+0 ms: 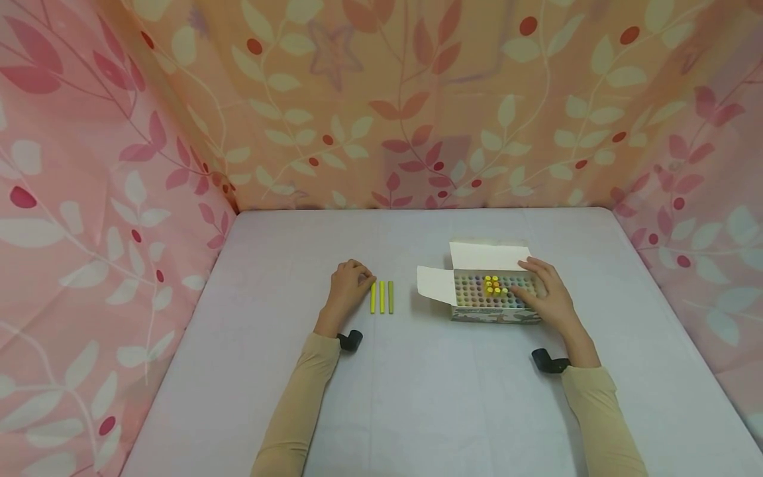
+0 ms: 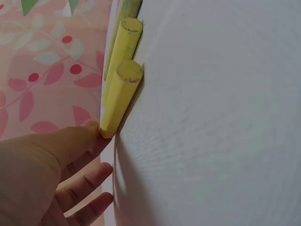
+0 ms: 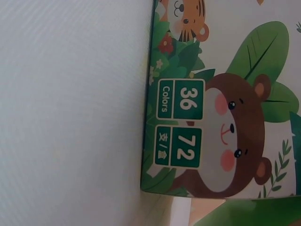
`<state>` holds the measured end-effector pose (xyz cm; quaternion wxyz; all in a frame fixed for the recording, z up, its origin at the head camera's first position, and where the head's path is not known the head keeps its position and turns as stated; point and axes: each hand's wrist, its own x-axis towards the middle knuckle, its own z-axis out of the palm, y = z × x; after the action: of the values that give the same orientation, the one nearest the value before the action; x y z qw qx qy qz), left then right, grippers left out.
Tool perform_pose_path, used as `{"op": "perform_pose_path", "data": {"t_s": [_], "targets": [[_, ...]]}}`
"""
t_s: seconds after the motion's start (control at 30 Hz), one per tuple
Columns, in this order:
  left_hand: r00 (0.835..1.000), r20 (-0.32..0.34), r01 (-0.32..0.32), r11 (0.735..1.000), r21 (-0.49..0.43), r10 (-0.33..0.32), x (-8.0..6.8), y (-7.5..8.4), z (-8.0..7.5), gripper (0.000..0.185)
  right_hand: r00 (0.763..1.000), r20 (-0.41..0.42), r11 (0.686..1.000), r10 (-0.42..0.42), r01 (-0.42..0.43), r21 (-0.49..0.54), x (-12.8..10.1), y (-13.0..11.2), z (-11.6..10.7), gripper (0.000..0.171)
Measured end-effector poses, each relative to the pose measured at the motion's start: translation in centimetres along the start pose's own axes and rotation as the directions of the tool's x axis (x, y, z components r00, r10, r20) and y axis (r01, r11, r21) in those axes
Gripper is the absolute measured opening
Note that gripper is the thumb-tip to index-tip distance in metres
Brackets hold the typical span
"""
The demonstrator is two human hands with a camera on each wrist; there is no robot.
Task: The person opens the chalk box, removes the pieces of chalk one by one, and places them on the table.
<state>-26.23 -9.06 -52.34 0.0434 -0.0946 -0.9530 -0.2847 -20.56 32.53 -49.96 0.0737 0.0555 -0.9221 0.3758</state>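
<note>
Three chalk sticks lie side by side on the table: a yellow chalk (image 1: pixel 373 298), a second yellow chalk (image 1: pixel 382 297) and an olive-green chalk (image 1: pixel 391 297). My left hand (image 1: pixel 348 288) pinches the far end of the leftmost one between thumb and index finger. That pinched yellow stick (image 2: pixel 123 96) still lies along the table in the left wrist view. An opened cardboard box (image 1: pixel 495 315) holds rows of upright chalks, several yellow ones (image 1: pixel 493 286) sticking up higher. My right hand (image 1: pixel 551 298) rests on the box's right end, fingers spread, thumb over the chalks.
The box's raised lid (image 1: pixel 491 256) stands at the back, and a side flap (image 1: pixel 435 285) juts left. Its printed bear side (image 3: pixel 225 136) fills much of the right wrist view. Patterned curtains (image 1: pixel 417 99) border the white table (image 1: pixel 441 397).
</note>
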Motion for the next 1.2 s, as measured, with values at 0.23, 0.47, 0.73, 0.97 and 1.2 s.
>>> {"op": "perform_pose_path", "data": {"t_s": [0.23,0.47,0.73,0.97,1.2], "targets": [[1.0,-0.025,0.004,1.0,-0.013,-0.004,0.0,0.7,-0.2,0.018,1.0,0.005,1.0,-0.007,0.007,-0.003,-0.1,-0.1,0.0,0.059],[0.996,-0.079,-0.043,0.998,-0.053,0.038,0.5,2.5,-1.1,0.017,1.0,0.003,1.0,-0.011,0.011,0.004,0.0,-0.1,0.0,0.059],[0.976,-0.138,-0.181,0.979,-0.095,0.167,1.3,6.3,-2.5,0.016,1.0,0.002,1.0,-0.003,0.004,-0.011,0.0,-0.1,0.0,0.059],[0.944,-0.144,-0.31,0.947,-0.08,0.297,1.4,10.7,-1.8,0.012,1.0,0.004,1.0,0.023,-0.023,0.002,-0.1,-0.1,0.0,0.06],[0.914,-0.041,-0.403,0.915,0.008,0.403,1.1,14.8,0.3,0.012,1.0,-0.002,1.0,0.015,-0.015,0.006,-0.1,-0.1,0.0,0.059]]}}
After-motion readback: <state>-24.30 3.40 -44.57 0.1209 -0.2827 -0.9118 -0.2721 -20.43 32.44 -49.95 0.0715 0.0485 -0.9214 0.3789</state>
